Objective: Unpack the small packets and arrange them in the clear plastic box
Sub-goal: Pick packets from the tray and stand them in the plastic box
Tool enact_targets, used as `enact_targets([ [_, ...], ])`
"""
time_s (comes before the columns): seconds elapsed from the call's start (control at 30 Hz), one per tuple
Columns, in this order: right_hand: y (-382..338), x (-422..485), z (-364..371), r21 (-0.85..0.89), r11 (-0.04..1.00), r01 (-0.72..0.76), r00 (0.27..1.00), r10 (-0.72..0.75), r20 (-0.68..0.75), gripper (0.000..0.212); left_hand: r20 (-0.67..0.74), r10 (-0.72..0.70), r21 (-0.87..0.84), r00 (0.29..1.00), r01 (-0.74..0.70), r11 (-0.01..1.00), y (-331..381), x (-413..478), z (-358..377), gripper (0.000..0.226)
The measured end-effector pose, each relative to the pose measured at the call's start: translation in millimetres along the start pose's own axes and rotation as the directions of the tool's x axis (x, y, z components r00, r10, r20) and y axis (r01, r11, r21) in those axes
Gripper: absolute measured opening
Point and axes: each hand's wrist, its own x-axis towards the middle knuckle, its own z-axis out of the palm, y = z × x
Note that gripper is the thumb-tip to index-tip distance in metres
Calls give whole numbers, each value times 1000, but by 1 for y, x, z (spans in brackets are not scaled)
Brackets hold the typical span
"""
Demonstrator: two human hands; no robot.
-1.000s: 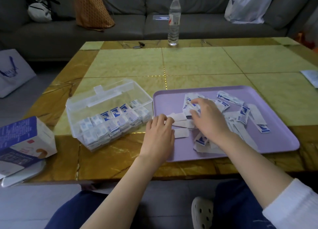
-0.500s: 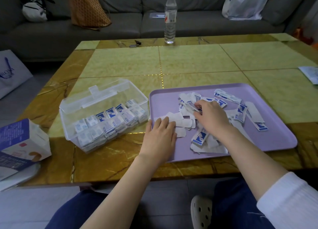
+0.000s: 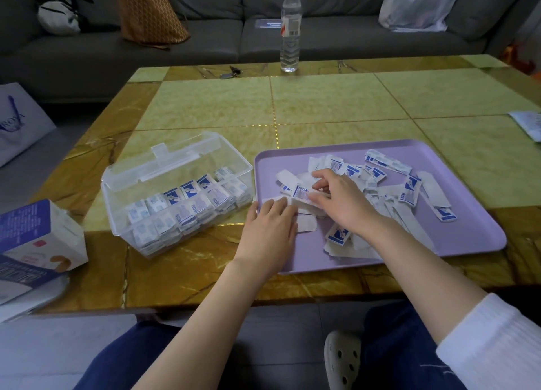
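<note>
Worktop (image 3: 336,105), tiled yellow and gold. The clear plastic box (image 3: 115,205) stood left of centre with its lid hinged back. Rows of stored packets (image 3: 190,199) stood on edge inside, packed close together. Just to its right was the purple tray (image 3: 456,243), carrying a loose heap of small packets (image 3: 409,190). Some lay blue print up, others blank side up.

The left hand (image 3: 268,228) lay flat across the tray's left rim with its fingers straight and together. The fingertips rested on a blank white packet. Its grip was apart, holding nothing.

The right hand (image 3: 342,202) sat over the left part of the heap, thumb and fingers curled. Its grip was pinched on a printed packet (image 3: 301,195). That packet sat low against the pile, and I could not tell whether it had cleared the pile.

Judgement: the step in hand was picking and gathering from the tray, roughly mid-task. The box was well stocked, yet many packets remained loose.

The next move likely called for lifting the pinched packet free without dragging its neighbours. It would then need turning on edge, carrying left over the tray rim and box wall, and slotting into a row facing the same way as the rest. The flat left hand looked placed to hold the pile down meanwhile.

An opened carton (image 3: 38,237) stood at the worktop's left edge, and a water bottle (image 3: 290,29) at the far edge.
</note>
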Motion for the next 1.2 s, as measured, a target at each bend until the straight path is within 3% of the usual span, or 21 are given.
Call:
enact_targets([
  [0.1, 0, 1, 2, -21, 1000, -14, 1000, 15, 23, 47, -5, 15, 5, 1000, -15, 1000, -1, 0, 2, 37],
  [0.23, -3, 1, 3, -79, 997, 23, 1000, -24, -12, 21, -4, 16, -8, 1000, -16, 1000, -1, -1, 0, 36],
  [0.3, -5, 0, 1, -116, 992, 46, 996, -54, -64, 14, -39, -26, -98, 999, 22, 995, -1, 0, -2, 32],
  [0.4, -9, -4, -3, -132, 977, 167, 975, -184, -126, 8, -247, -122, -296, 961, 45, 954, 2, 1, -12, 29],
  [0.47, -14, -10, -5, -133, 952, 275, 949, -291, -122, 7, -413, -153, -331, 898, 8, 944, 1, 2, -15, 37],
  [0.5, -16, -13, -4, -140, 937, 320, 936, -335, -108, 6, -428, -154, -337, 891, 0, 941, 1, 1, -17, 41],
  [0.57, -20, -17, -2, -168, 910, 379, 917, -394, -66, 7, -339, -126, -310, 932, 16, 951, 0, 0, -19, 42],
  [0.63, -20, -19, 2, -193, 895, 401, 912, -410, -6, 13, -222, -73, -175, 972, 34, 984, -3, -1, -14, 33],
  [0.77, -18, -20, 4, -210, 924, 321, 947, -306, 98, 22, -107, -58, 9, 993, 59, 998, -5, -1, -3, 24],
  [0.93, -8, -20, -1, -257, 954, 153, 988, -148, 41, 37, -104, -93, -30, 990, 91, 995, -8, 0, -3, 21],
  [1.03, -5, -21, 5, -158, 983, 89, 995, -81, 53, 43, -86, -106, -74, 991, 100, 992, -5, 0, -1, 26],
  [1.2, -17, -25, 25, 3, 985, 175, 980, -174, 95, 46, -58, -152, -122, 987, 145, 982, -1, -2, 1, 35],
])
